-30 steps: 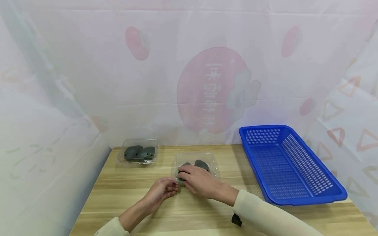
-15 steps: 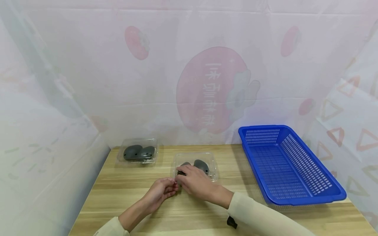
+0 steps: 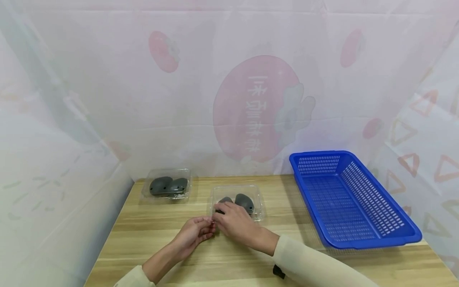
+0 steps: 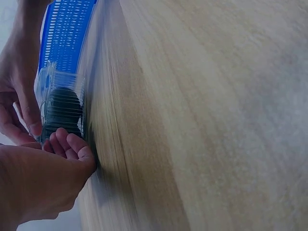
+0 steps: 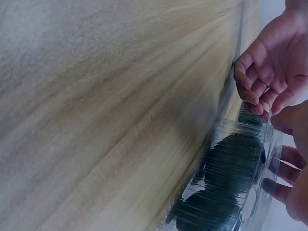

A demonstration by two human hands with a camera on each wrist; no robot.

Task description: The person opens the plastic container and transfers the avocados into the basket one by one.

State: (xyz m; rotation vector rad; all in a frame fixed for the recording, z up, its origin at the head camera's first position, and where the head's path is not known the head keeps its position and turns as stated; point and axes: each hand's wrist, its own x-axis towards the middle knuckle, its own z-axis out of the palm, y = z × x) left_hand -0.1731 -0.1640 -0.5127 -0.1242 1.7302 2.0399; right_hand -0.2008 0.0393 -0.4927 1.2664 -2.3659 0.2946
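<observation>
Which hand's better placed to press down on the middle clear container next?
Right, likely: the right hand reaches over the middle clear container, fingers above its top. The left hand is low at its front left corner and would probably need to reposition.

We're getting a bright, evenly lit head view, but both wrist views run dim and soft, wood tabletop [image 4: 159,120] grain smeared, faint glints on the clear plastic clamshell [image 5: 236,168].
</observation>
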